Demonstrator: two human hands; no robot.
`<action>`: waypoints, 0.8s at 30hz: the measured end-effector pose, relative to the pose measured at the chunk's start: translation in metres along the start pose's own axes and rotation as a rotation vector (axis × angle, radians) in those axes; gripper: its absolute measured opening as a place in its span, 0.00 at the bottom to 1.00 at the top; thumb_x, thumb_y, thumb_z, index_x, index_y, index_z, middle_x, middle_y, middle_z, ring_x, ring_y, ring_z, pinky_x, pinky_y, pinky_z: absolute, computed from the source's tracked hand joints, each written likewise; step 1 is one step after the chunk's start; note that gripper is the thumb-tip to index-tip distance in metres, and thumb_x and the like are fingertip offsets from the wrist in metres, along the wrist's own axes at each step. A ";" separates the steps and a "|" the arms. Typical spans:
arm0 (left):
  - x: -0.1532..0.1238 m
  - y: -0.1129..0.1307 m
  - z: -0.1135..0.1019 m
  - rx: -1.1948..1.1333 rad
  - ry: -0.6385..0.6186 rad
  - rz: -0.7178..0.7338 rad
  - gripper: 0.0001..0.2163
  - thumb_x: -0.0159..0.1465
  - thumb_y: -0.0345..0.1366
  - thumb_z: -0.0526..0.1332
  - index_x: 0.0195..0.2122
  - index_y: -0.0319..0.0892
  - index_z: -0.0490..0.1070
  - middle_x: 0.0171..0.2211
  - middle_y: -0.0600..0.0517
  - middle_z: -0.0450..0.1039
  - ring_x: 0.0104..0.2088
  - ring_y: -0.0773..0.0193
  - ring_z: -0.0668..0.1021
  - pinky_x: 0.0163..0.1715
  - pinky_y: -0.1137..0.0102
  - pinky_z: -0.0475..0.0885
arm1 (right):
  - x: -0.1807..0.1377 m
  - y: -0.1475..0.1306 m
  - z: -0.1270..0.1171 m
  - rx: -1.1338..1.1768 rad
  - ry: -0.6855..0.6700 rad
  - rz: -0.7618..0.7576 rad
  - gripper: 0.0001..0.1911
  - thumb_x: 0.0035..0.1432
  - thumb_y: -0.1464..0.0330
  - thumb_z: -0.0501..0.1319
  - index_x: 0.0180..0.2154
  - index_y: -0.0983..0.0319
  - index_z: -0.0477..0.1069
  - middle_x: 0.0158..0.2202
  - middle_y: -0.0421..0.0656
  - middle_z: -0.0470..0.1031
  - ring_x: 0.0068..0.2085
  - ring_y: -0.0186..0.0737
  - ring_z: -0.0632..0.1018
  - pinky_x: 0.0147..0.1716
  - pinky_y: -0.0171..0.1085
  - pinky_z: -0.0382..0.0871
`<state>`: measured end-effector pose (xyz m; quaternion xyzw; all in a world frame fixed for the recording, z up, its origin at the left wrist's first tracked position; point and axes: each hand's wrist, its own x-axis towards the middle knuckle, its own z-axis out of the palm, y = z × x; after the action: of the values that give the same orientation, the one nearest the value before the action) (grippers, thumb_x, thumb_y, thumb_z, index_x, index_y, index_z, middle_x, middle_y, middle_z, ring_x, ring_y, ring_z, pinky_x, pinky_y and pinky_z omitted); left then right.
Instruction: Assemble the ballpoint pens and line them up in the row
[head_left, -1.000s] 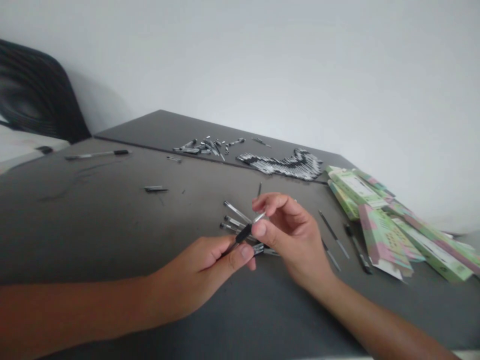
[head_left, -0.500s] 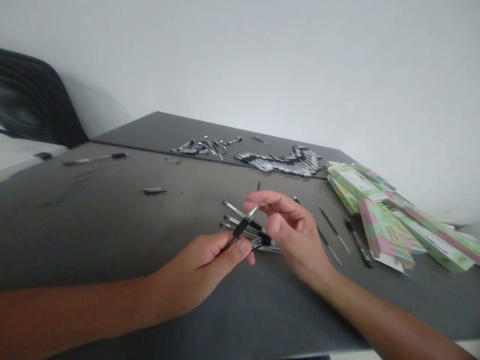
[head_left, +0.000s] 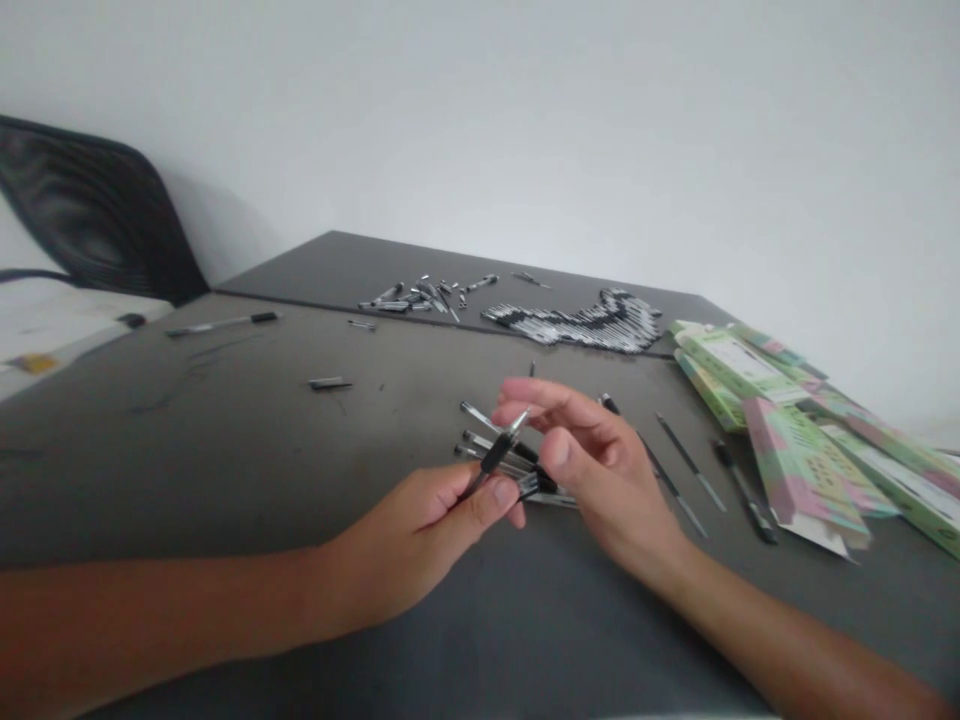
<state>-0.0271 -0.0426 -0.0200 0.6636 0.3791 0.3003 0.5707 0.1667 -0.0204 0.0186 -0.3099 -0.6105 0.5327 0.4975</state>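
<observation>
My left hand (head_left: 424, 535) is closed around a gel pen (head_left: 496, 452), its black grip and silver tip pointing up and to the right. By the left fingertips shows a clear-and-black pen cap (head_left: 529, 487); whether it is held or lies behind them I cannot tell. My right hand (head_left: 604, 460) is open beside the pen's tip, thumb and fingers apart and curved around it. Its index finger passes behind the tip; contact is unclear. Behind both hands several clear pens (head_left: 480, 440) lie on the dark table (head_left: 360, 430), partly hidden by the fingers.
A long row of pens (head_left: 585, 328) and a loose pile of pen parts (head_left: 420, 297) lie further back. At right are thin refills (head_left: 690, 460), a black pen (head_left: 746, 495) and green-and-pink boxes (head_left: 802, 460). A single pen (head_left: 223, 325) lies left, near a black chair (head_left: 97, 200).
The view has shifted slightly, so everything on the table appears a little further right. My hands keep nearly the same pose around the pen.
</observation>
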 end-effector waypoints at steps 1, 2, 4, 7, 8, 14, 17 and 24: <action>0.000 0.000 0.000 -0.013 0.006 -0.004 0.21 0.78 0.54 0.53 0.41 0.43 0.76 0.21 0.62 0.54 0.21 0.69 0.59 0.22 0.72 0.54 | -0.001 -0.001 0.000 0.009 -0.052 0.032 0.18 0.63 0.55 0.72 0.54 0.48 0.84 0.49 0.41 0.86 0.36 0.36 0.83 0.34 0.36 0.81; 0.000 0.000 0.000 -0.020 0.009 -0.005 0.21 0.78 0.54 0.53 0.42 0.43 0.76 0.21 0.62 0.54 0.21 0.69 0.59 0.22 0.72 0.55 | -0.002 -0.003 0.000 0.003 -0.101 0.060 0.19 0.67 0.55 0.69 0.57 0.48 0.82 0.53 0.42 0.85 0.34 0.35 0.82 0.31 0.35 0.80; 0.000 -0.001 0.000 -0.019 0.005 0.000 0.22 0.78 0.55 0.53 0.42 0.43 0.77 0.21 0.62 0.54 0.21 0.69 0.59 0.23 0.72 0.55 | -0.003 -0.006 0.002 -0.040 -0.155 0.086 0.16 0.72 0.58 0.64 0.57 0.49 0.82 0.56 0.42 0.84 0.31 0.32 0.80 0.29 0.34 0.79; 0.001 -0.002 -0.002 -0.010 -0.009 0.022 0.22 0.78 0.55 0.53 0.42 0.43 0.76 0.22 0.62 0.54 0.21 0.69 0.60 0.24 0.71 0.56 | -0.002 -0.008 0.004 -0.097 -0.117 0.080 0.12 0.71 0.62 0.65 0.51 0.48 0.86 0.56 0.39 0.84 0.29 0.30 0.80 0.28 0.33 0.79; 0.001 -0.002 -0.002 -0.008 -0.010 0.027 0.21 0.78 0.54 0.53 0.42 0.43 0.76 0.22 0.62 0.54 0.21 0.69 0.60 0.24 0.71 0.56 | -0.001 -0.009 0.004 -0.103 -0.093 0.076 0.11 0.71 0.63 0.66 0.49 0.47 0.87 0.56 0.38 0.85 0.28 0.30 0.80 0.27 0.33 0.79; 0.002 0.000 -0.004 0.043 -0.009 0.036 0.19 0.79 0.50 0.53 0.40 0.42 0.75 0.22 0.61 0.56 0.22 0.69 0.62 0.26 0.71 0.58 | 0.002 -0.008 0.004 -0.162 0.003 0.056 0.06 0.65 0.63 0.71 0.42 0.47 0.88 0.48 0.39 0.88 0.47 0.43 0.87 0.40 0.36 0.84; 0.000 0.003 -0.004 0.108 -0.022 0.063 0.18 0.78 0.48 0.53 0.40 0.42 0.75 0.24 0.59 0.59 0.25 0.67 0.64 0.27 0.71 0.59 | 0.002 -0.007 0.000 -0.175 0.007 0.044 0.04 0.61 0.62 0.74 0.40 0.48 0.88 0.45 0.40 0.89 0.56 0.46 0.85 0.53 0.40 0.82; -0.002 0.005 -0.005 0.072 -0.070 0.019 0.21 0.78 0.54 0.51 0.39 0.43 0.72 0.22 0.60 0.56 0.22 0.67 0.63 0.24 0.71 0.58 | 0.001 -0.003 -0.007 -0.209 -0.144 -0.009 0.12 0.72 0.58 0.65 0.53 0.48 0.85 0.58 0.40 0.84 0.64 0.44 0.79 0.66 0.45 0.72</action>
<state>-0.0311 -0.0417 -0.0145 0.6973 0.3632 0.2684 0.5566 0.1730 -0.0175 0.0218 -0.3183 -0.6983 0.4845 0.4200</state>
